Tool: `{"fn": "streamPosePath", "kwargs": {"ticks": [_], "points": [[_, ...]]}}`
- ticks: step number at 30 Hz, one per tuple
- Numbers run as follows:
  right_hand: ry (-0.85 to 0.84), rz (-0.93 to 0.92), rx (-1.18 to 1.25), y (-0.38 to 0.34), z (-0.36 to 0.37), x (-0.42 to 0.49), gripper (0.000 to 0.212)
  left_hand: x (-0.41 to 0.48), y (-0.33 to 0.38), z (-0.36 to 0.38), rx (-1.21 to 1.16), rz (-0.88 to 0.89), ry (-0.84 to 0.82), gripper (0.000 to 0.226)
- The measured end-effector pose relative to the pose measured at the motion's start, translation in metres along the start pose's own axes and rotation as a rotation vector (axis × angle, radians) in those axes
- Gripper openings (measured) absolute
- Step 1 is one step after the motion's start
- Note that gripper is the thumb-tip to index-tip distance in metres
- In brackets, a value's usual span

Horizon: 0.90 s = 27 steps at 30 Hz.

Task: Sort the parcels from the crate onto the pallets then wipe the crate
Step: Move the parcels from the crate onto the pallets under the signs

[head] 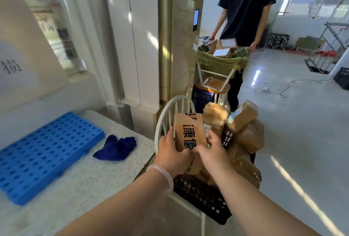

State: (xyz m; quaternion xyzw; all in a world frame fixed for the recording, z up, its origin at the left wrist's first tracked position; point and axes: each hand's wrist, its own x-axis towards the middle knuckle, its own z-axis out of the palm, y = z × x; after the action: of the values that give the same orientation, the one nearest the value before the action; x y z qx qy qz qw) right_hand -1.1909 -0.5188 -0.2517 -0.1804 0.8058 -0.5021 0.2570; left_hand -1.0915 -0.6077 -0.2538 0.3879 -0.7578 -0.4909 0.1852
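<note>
A black plastic crate rests on a white chair and is heaped with several brown parcels. Above its left end I hold a brown cardboard parcel with black printed characters. My left hand grips its left side and my right hand grips its right lower corner. A blue perforated pallet lies on the speckled white table at the left. A dark blue cloth is crumpled on the table beside the pallet.
A person in a dark T-shirt stands ahead, holding a green sack of parcels on a stool. The white chair back rises behind the crate. A cable trails on the glossy floor at right, near a metal rack.
</note>
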Motion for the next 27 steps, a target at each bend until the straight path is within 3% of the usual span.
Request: {"fn": "streamPosePath", "kwargs": {"ticks": [3, 9, 15, 18, 23, 26, 27], "points": [[-0.114, -0.018, -0.047, -0.009, 0.024, -0.01, 0.078, -0.012, -0.01, -0.025, 0.054, -0.036, 0.015, 0.075], [-0.286, -0.114, -0.139, -0.029, 0.073, -0.035, 0.094, -0.035, -0.048, -0.074, 0.051, -0.087, 0.155, 0.085], [-0.449, -0.224, -0.165, -0.045, 0.141, -0.062, 0.093, -0.065, -0.093, -0.134, -0.091, -0.158, 0.274, 0.103], [-0.551, -0.245, -0.137, -0.052, 0.182, -0.081, 0.086, -0.081, -0.111, -0.173, -0.004, -0.185, 0.346, 0.114], [-0.642, -0.254, -0.081, -0.059, 0.257, -0.12, 0.085, -0.113, -0.153, -0.237, -0.001, -0.186, 0.438, 0.097], [-0.69, -0.266, -0.099, -0.07, 0.295, -0.148, 0.097, -0.135, -0.177, -0.268, -0.142, -0.211, 0.494, 0.073], [-0.687, -0.262, -0.098, -0.073, 0.307, -0.155, 0.089, -0.141, -0.182, -0.277, -0.172, -0.209, 0.518, 0.064]]}}
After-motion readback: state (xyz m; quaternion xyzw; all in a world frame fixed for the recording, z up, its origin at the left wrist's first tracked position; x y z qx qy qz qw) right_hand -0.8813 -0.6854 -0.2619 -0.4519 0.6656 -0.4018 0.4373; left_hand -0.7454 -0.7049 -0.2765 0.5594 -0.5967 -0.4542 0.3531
